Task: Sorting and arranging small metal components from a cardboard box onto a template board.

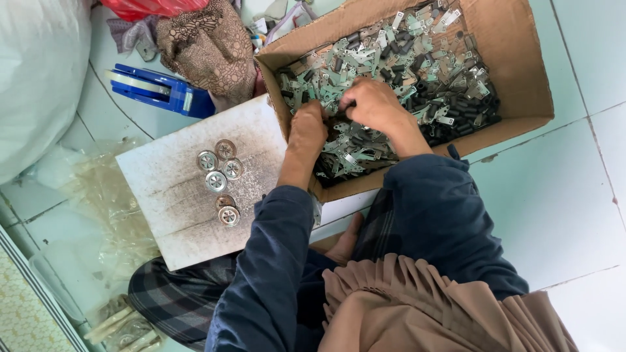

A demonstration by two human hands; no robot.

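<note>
Left hand [306, 130]: fingers buried among the small grey metal parts [404, 58]; grip not visible.
Right hand [372, 104]: fingers curled, pinching parts.
Brown cardboard box [515, 72]: parts inside, near wall touching the white worn board [189, 189].
Round metal discs [222, 166]: on board, free room around.

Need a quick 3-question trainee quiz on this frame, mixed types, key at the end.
1. True or false: both the left hand and the right hand are inside the cardboard box.
2. The round metal discs lie on: A) the white board B) the tiled floor C) the box.
3. What fills the box?

Key:
1. True
2. A
3. Small flat metal parts mixed with small black pieces.
</note>
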